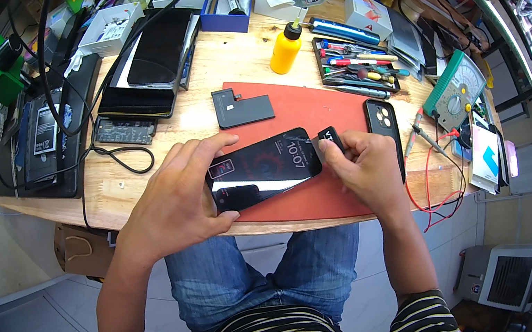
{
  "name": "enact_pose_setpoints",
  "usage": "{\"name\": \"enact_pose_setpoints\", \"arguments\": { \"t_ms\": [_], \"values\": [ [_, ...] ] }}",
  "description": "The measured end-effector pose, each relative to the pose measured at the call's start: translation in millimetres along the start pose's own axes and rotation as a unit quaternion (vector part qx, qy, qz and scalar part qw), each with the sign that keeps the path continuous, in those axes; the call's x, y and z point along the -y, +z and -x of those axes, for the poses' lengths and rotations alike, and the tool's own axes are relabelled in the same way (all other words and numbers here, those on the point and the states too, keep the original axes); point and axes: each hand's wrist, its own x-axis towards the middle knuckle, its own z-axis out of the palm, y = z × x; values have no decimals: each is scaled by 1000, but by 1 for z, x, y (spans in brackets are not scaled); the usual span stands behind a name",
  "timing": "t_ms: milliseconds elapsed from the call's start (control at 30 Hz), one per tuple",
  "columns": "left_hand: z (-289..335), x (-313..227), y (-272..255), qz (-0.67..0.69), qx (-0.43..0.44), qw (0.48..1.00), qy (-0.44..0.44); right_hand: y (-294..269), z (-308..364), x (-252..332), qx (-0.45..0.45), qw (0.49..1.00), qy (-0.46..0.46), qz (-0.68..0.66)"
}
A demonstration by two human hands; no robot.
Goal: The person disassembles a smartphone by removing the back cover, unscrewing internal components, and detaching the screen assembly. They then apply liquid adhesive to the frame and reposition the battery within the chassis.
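Observation:
A black smartphone (264, 170) with its screen lit lies sideways over a red-orange mat (312, 107). My left hand (176, 194) grips its left end, with the thumb along the near edge and the fingers at the far edge. Beside the phone's right end, my right hand (366, 167) pinches a small black card-like piece (328, 135) with pale lettering. The fingers hide much of that piece, and I cannot tell whether it touches the phone. Beyond the phone, a flat black L-shaped battery (243, 108) rests on the mat. A black phone case (381, 120) lies right of my right hand.
A yellow bottle (286, 49) stands behind the mat, near a tray of screwdrivers and pens (355, 61). At right are a green multimeter (456, 90) and its red and black leads. Stacked tablets (156, 57), a circuit board (125, 130) and a looped black cable (133, 168) occupy the left.

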Motion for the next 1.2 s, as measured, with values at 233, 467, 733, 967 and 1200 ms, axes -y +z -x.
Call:
{"name": "enact_pose_setpoints", "arguments": {
  "t_ms": [233, 467, 733, 967, 1200],
  "values": [
    [1, 1, 0, 13, 1, 1000, 1, 0, 0, 4, 3, 1000, -14, 19],
    [1, 4, -2, 32, 9, 999, -4, -9, 3, 6, 48, 987, 102, -112],
    [5, 6, 2, 41, -12, 999, -4, 5, 14, -3, -38, 979, 79, -182],
    [5, 7, 3, 29, -19, 999, 2, 4, 24, -4, -63, 968, -96, -222],
    [6, 7, 3, 44, -20, 999, -5, -14, 15, 8, 127, 962, -234, -55]
  ]
}}
